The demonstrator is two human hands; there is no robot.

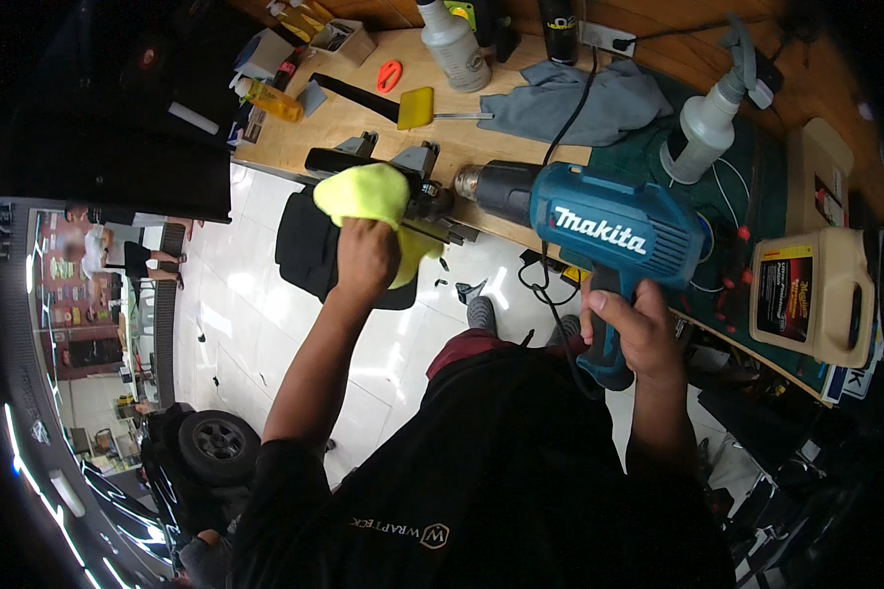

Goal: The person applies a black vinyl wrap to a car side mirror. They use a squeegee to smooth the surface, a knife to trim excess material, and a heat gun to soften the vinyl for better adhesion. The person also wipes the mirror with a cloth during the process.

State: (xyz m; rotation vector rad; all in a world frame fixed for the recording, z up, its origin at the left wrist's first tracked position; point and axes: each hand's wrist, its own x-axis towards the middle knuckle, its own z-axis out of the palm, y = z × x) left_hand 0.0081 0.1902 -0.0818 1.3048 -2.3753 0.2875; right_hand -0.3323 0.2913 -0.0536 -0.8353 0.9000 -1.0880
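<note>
My left hand grips a bright yellow-green cloth, part of which hangs down beside the wrist. Behind and under the cloth is a dark part at the bench edge, by grey metal brackets. A flat black piece shows below it; the cloth and arm hide some of both. In my right hand is the handle of a teal heat gun. Its metal nozzle points left toward the dark part and the cloth, a short gap away.
On the wooden bench lie a yellow squeegee, an orange cutter and a grey cloth. Spray bottles and a beige jug stand farther right. The gun's black cord crosses the bench. People and a wheel are at left.
</note>
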